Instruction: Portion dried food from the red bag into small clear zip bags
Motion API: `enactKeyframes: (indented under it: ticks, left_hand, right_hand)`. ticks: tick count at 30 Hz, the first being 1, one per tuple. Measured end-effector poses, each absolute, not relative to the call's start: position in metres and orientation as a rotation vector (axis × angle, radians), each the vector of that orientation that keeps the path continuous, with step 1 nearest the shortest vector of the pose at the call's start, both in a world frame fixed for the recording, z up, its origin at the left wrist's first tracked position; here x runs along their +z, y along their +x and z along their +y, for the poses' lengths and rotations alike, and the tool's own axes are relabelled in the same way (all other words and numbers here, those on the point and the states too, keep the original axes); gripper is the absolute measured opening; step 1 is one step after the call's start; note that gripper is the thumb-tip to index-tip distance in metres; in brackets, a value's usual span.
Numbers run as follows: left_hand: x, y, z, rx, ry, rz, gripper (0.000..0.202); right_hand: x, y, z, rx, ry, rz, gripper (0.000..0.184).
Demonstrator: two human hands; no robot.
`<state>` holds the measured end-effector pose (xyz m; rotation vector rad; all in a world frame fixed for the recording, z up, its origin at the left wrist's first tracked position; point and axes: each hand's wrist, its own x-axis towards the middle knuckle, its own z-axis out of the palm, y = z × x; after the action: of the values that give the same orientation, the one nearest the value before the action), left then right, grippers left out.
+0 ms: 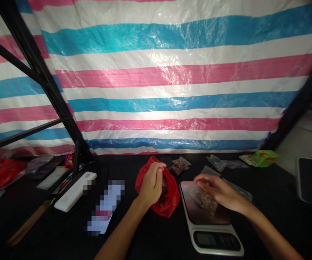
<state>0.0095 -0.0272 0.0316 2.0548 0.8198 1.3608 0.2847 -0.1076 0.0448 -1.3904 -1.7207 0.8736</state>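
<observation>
A: What's the R hand got?
B: Small clear bag of brown bits, pinched tight, right over the digital scale.
A: L hand?
B: Fingers bunched at the red plastic bag, w/ dark stuff inside. Can't tell if gripping.

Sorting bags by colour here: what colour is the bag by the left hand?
Red: a glossy red plastic bag, seen best in the head view.

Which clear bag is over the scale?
The clear bag of brown bits, held by the right hand above the scale; the other bags lie apart on the table.
</observation>
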Motion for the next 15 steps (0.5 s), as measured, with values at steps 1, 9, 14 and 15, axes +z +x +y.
enactKeyframes:
  ticks: [1,9,14,15]
  left_hand:
    - [0.032,0.01,-0.028,1.346,2.081,0.81,0.036]
    - [0.029,0.01,-0.028,1.282,2.196,0.771,0.034]
    - [0.027,0.009,-0.024,1.302,2.224,0.798,0.036]
    - [0.027,0.009,-0.024,1.301,2.231,0.798,0.035]
  right_hand:
    - [0.038,0.286,-0.109,0.822,-1.412,-1.74,0.037]
    - [0.027,0.3,-0.104,0.218,-1.458,-1.507,0.035]
    - [0.016,0.319,-0.107,0.184,-1.495,-1.263,0.039]
    - [0.014,0.321,-0.108,0.197,-1.503,-1.236,0.04]
